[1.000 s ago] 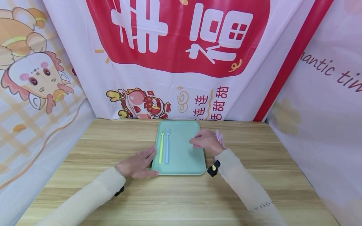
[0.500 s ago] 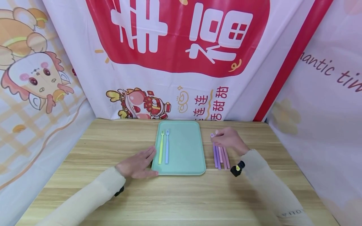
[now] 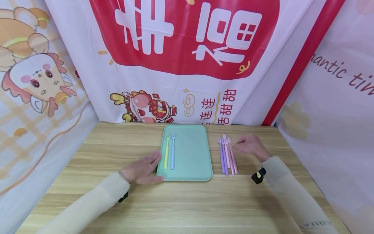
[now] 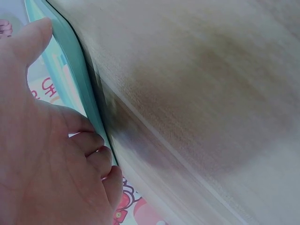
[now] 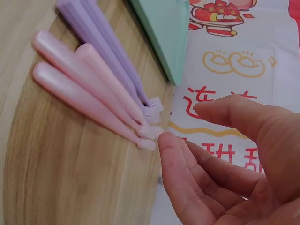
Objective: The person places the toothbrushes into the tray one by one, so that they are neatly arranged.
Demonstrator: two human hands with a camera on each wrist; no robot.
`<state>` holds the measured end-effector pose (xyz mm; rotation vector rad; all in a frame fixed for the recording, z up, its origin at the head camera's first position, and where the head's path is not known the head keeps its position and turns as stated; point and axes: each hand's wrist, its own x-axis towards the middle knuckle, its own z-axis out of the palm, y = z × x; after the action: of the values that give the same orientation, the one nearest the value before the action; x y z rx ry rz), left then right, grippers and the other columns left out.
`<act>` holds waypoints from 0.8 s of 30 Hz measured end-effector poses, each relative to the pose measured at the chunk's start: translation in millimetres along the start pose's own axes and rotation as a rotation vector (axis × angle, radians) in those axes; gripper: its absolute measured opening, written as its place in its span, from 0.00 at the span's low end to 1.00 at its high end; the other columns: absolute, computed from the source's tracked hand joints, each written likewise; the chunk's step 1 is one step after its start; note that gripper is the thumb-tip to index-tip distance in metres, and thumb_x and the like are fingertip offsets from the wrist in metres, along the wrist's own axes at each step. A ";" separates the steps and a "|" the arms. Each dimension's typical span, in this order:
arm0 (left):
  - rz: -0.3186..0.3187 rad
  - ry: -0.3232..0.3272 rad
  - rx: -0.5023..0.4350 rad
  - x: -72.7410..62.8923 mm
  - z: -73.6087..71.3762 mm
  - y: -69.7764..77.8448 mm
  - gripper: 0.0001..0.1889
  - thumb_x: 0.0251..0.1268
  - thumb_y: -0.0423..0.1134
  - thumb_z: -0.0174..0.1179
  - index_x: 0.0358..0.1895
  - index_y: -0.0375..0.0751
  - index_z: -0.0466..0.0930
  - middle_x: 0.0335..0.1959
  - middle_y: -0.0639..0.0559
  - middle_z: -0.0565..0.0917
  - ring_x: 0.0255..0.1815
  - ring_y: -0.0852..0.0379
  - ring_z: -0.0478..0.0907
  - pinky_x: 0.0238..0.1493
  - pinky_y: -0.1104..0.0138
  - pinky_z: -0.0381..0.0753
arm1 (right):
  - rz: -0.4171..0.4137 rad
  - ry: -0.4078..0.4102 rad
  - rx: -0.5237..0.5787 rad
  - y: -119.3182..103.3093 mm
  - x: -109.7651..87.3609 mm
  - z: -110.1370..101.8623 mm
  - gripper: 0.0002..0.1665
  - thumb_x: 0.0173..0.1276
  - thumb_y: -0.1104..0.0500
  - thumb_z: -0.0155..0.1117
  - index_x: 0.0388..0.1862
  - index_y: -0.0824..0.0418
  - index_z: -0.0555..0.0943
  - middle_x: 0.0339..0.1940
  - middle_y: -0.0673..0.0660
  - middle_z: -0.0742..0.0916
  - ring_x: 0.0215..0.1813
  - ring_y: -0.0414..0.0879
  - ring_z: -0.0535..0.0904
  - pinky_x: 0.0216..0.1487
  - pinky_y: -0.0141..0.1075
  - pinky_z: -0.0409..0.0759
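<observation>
Toothbrushes (image 5: 110, 83), slim, pink and purple

Your wood-grained surface (image 3: 181, 204) carries a mint-green tray (image 3: 193, 159); just right of the tray you have purple toothbrushes (image 3: 222, 159) bunched with pink toothbrushes (image 3: 232, 159), the pink ones lying farther from it.

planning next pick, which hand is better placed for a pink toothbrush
Probably right: the right hand is beside the pink toothbrushes, thumb and forefinger apart, holding nothing; the left hand is across the tray, at its edge.
</observation>
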<state>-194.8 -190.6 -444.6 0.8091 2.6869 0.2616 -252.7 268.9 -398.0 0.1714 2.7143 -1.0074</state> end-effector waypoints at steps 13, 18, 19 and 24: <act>-0.003 -0.007 -0.007 1.5 -0.3 0.5 0.53 0.76 0.67 0.55 0.84 0.27 0.49 0.88 0.33 0.48 0.89 0.36 0.49 0.87 0.42 0.55 | 0.081 -0.051 -0.017 26.0 13.2 6.5 0.14 0.64 0.55 0.72 0.42 0.65 0.87 0.31 0.58 0.90 0.34 0.49 0.85 0.45 0.41 0.86; -0.001 -0.003 -0.006 1.5 -0.1 0.0 0.52 0.76 0.67 0.55 0.84 0.28 0.49 0.88 0.33 0.49 0.89 0.35 0.48 0.87 0.42 0.55 | 0.081 -0.062 0.033 30.2 12.9 11.8 0.13 0.62 0.58 0.72 0.40 0.67 0.86 0.24 0.53 0.88 0.27 0.44 0.81 0.41 0.40 0.85; -0.001 -0.002 -0.007 1.4 -0.1 0.0 0.52 0.76 0.67 0.55 0.84 0.27 0.49 0.88 0.33 0.49 0.89 0.35 0.49 0.87 0.42 0.55 | 0.094 -0.059 0.038 30.3 13.4 12.8 0.13 0.62 0.58 0.72 0.39 0.66 0.87 0.23 0.52 0.87 0.26 0.44 0.80 0.41 0.39 0.84; 0.002 0.001 -0.010 0.7 -0.8 1.1 0.52 0.76 0.66 0.56 0.84 0.27 0.50 0.88 0.33 0.49 0.88 0.35 0.49 0.87 0.42 0.55 | 0.121 -0.069 0.008 30.3 18.5 17.9 0.12 0.66 0.55 0.73 0.38 0.64 0.87 0.24 0.53 0.87 0.26 0.45 0.80 0.38 0.36 0.81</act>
<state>-195.0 -189.4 -443.7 0.8092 2.6836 0.2763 -261.4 280.6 -435.0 0.2937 2.6034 -0.9720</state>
